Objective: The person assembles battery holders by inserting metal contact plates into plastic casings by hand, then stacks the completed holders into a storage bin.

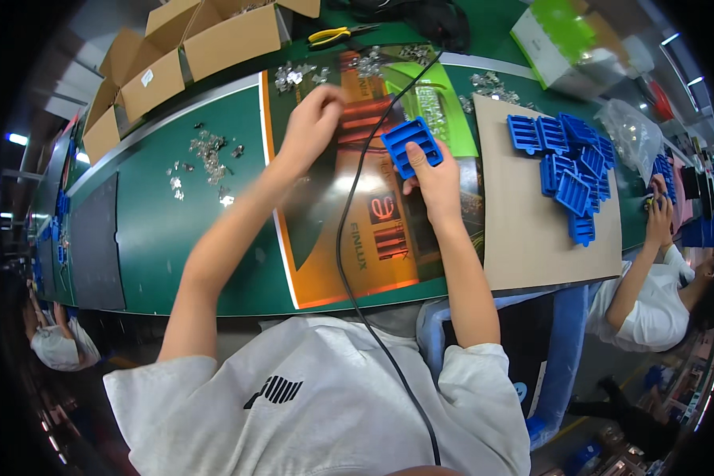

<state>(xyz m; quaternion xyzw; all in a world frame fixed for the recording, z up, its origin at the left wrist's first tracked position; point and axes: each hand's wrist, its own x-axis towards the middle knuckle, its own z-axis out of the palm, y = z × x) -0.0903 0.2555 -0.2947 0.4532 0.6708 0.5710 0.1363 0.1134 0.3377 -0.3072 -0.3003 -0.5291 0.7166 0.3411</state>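
Observation:
My right hand [434, 181] holds a blue plastic case [411, 147] with several slots, its thumb pressed on the near side. The case is tilted, its slotted face up. To its left my left hand [312, 125] hovers over a glossy orange and dark printed sheet [317, 274]. Its fingers are curled together, and whatever they hold is hidden. Small silvery metal pieces [295, 77] lie just beyond the left hand, with another heap of metal pieces [367, 63] beside them. A bright green sheet [444, 95] lies behind the blue case.
A pile of blue slotted cases [573, 190] sits on a cardboard sheet [523, 254] at right. Open cartons [234, 44] and yellow-handled pliers [331, 36] are at the far side. Scattered metal bits [209, 155] lie left. A black cable [343, 230] crosses the view. A co-worker [646, 293] works at right.

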